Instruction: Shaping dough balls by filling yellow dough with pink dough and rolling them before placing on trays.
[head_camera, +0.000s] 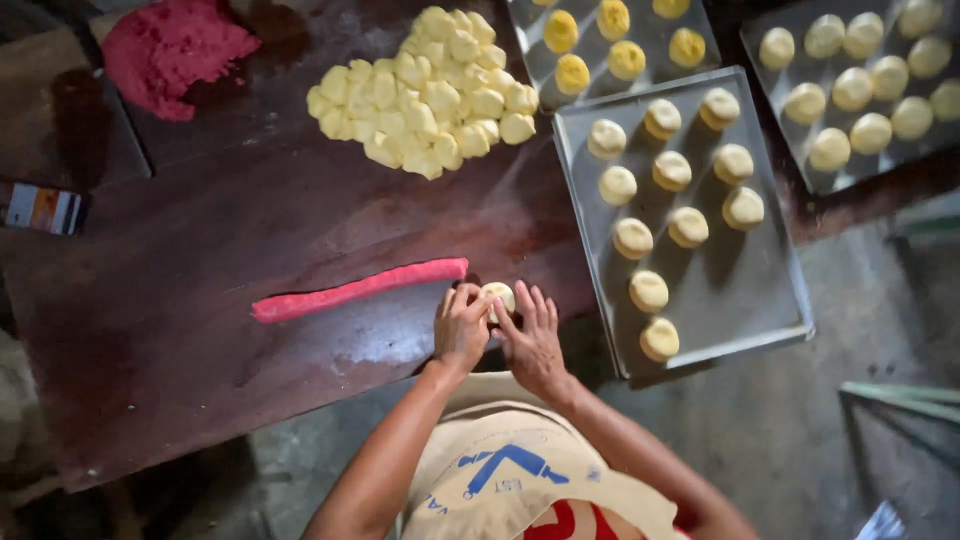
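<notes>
Both of my hands close around one pale dough ball (497, 295) at the near edge of the dark wooden table (200, 300). My left hand (459, 328) cups it from the left and my right hand (533, 335) from the right. A long red dough rope (358, 289) lies just left of my hands, its right end close to my left hand's fingers. A metal baking tray (745, 290) to the right carries several shaped pale dough balls in rows.
A heap of pale yellow dough pieces (425, 90) sits at the back of the table, with a lump of red dough (170, 50) at the far left. Two more trays (650, 30) (800, 90) hold dough balls. Concrete floor lies to the right.
</notes>
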